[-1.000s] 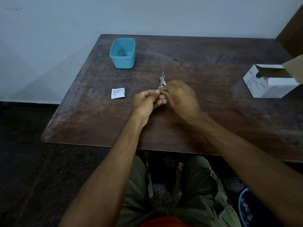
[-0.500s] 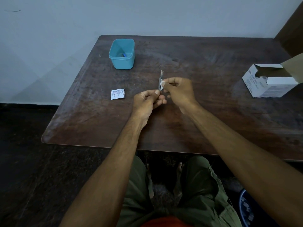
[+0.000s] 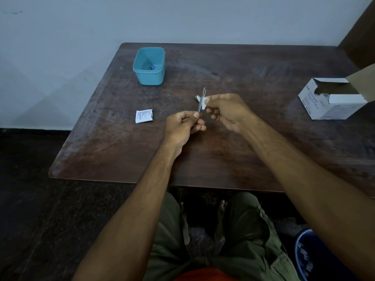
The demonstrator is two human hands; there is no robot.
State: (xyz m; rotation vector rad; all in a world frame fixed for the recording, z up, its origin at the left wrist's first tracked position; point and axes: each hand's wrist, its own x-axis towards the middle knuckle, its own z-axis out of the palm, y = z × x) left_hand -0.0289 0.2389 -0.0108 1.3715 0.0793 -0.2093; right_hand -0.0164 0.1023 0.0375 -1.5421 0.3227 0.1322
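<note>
Over the middle of the table (image 3: 243,159), the left hand (image 3: 183,126) pinches the foot of a nail clipper (image 3: 202,96). The right hand (image 3: 229,112), drawn back off it since a second ago, pinches a white wipe (image 3: 204,104) against the raised lever. The cleaning stroke looks nearly at the tip.
</note>
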